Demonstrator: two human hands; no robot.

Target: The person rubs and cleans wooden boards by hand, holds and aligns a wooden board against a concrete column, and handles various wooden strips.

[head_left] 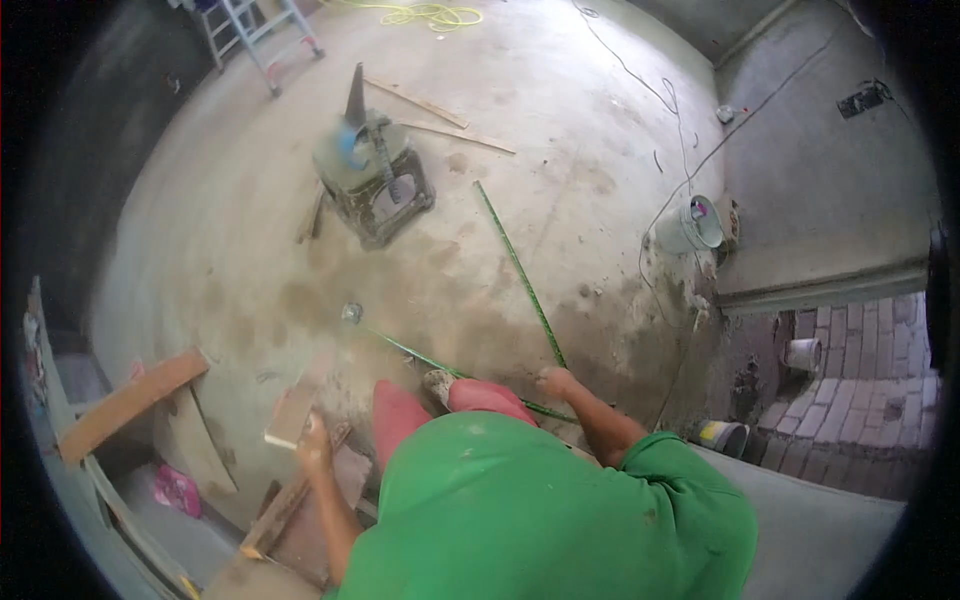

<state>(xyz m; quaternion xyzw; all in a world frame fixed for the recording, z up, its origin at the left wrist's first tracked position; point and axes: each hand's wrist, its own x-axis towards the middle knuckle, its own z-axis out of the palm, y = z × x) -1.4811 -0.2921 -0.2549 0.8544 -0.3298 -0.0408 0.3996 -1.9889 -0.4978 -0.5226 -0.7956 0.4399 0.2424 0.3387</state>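
Note:
My left hand (pixel 315 445) is closed on a flat brown block with a pale edge (pixel 290 415), low on the left beside my leg. My right hand (pixel 557 384) is closed around the near end of a long, thin green patterned rod (pixel 518 265), which slants away over the floor. A second green strip (pixel 425 360) runs across the floor by my feet, from a small greyish lump (pixel 352 313) to below my right forearm. My fingers are small in view, so the exact grips are hard to see.
A dirty tub with tools (pixel 375 190) stands ahead on the wet-stained concrete floor, near thin wooden strips (pixel 460 137). Boards (pixel 135 405) lean at left. A white bucket (pixel 690 225) and loose cables are at right, by a doorway to brick paving. A stepladder (pixel 255 40) stands behind.

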